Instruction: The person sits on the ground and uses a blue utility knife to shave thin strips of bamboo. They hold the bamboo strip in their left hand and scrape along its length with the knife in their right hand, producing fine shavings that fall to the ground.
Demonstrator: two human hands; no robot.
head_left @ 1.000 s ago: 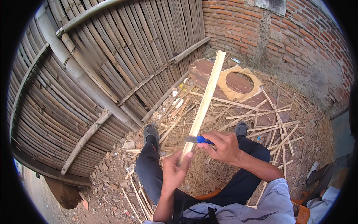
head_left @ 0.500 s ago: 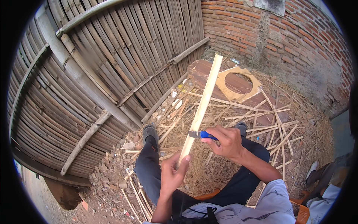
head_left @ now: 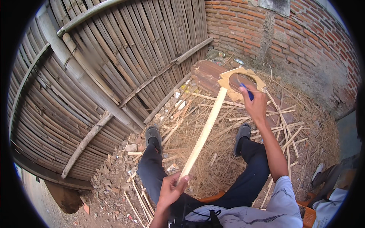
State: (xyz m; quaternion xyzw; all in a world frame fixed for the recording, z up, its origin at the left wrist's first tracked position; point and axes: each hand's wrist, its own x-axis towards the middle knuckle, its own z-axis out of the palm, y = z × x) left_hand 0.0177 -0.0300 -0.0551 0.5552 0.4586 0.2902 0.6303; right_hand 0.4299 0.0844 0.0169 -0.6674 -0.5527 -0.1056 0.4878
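Note:
My left hand [head_left: 172, 189] is closed around the near end of a pale, flat strip that looks like bamboo [head_left: 205, 131]. The strip slants away from me, up and to the right, above the straw-covered ground. Past its far end and to the right, my right hand [head_left: 256, 106] grips a blue-handled knife [head_left: 248, 92]. Its blade is hard to make out against the background. A thin curled shaving [head_left: 271, 74] loops in the air beside the knife.
A tan sheet with a round hole [head_left: 224, 81] lies on a brown board [head_left: 203, 73]. Several cut strips [head_left: 291, 140] and shavings litter the ground. A bamboo wall [head_left: 114, 57] stands left, a brick wall [head_left: 243, 30] behind. Another person's leg [head_left: 325, 176] shows at right.
My right hand has moved the knife away and up from the strip's lower part to beyond its far end. My left hand has drawn lower with the strip, and a curled shaving now shows.

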